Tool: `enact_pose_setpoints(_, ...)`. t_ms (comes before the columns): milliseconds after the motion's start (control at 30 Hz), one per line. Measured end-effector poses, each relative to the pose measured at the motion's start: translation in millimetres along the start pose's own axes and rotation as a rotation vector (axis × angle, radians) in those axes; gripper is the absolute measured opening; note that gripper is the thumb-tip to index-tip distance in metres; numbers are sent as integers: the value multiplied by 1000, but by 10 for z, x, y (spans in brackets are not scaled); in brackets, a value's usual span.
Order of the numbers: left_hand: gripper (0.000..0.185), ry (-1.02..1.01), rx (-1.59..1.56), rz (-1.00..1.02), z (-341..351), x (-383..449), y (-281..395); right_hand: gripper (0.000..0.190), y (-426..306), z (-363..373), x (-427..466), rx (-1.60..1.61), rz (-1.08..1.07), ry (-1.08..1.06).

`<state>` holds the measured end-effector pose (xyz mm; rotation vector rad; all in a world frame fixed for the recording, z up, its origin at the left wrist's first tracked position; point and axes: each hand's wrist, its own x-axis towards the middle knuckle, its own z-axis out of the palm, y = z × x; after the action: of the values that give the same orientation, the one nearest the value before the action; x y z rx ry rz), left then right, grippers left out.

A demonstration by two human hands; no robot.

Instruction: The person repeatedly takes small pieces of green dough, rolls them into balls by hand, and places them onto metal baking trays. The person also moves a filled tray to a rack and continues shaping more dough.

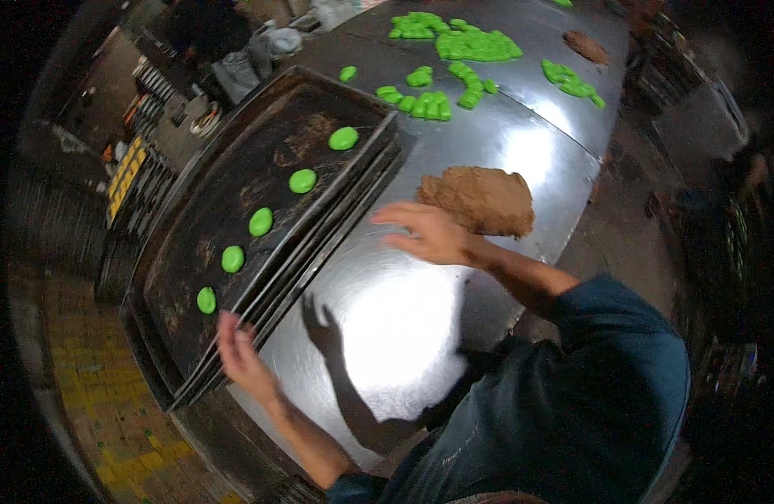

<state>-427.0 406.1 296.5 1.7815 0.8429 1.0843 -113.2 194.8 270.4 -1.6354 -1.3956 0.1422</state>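
My left hand (243, 358) is at the near end of a dark metal baking tray (229, 189), its fingers over the tray's rim. Nothing shows in it, though the fingers are blurred. Several flattened bright green dough pieces (261, 222) lie in a spaced row along that tray. My right hand (428, 233) is over the shiny metal tabletop (336, 290), thumb and fingers apart and holding nothing. Just beyond it rests a flattened mass of brown, crumbly dough or filling (487, 198), partly behind the hand and wrist.
More trays (311, 268) are stacked under the top one. Green dough lumps (478, 45) spread over the far tabletop, with a smaller brown mass (585, 47) at the far right. Left of the tray stand a rack with a yellow edge (127, 173) and cluttered containers (204, 116).
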Motion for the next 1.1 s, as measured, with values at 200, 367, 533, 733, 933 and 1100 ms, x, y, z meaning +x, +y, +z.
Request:
enact_pose_setpoints(200, 27, -275, -375, -403, 1029, -1345, -149, 22, 407, -980, -2363, -120, 954, 269)
enact_pose_setpoints(367, 26, -453, -541, -395, 1705, -1524, 221, 32, 787, -1604, -2293, 363, 1094, 489)
enact_pose_setpoints(533, 32, -590, -530, -304, 2519, -1094, 636, 41, 2103, -2321, -1275, 226, 1004, 424)
enact_pose_setpoints(733, 34, -658, -616, -403, 4224, -498, 773, 36, 4506, -3066, -173, -227, 762, 533)
enact_pose_setpoints(933, 35, -556, -370, -619, 6072, 111, 375, 26, 5193, -2939, 595, -302, 669, 164)
enact_pose_setpoints(1100, 40, -239, -403, -672, 6993, 568, -72, 29, 5519, -3228, 1064, -3, 664, 158)
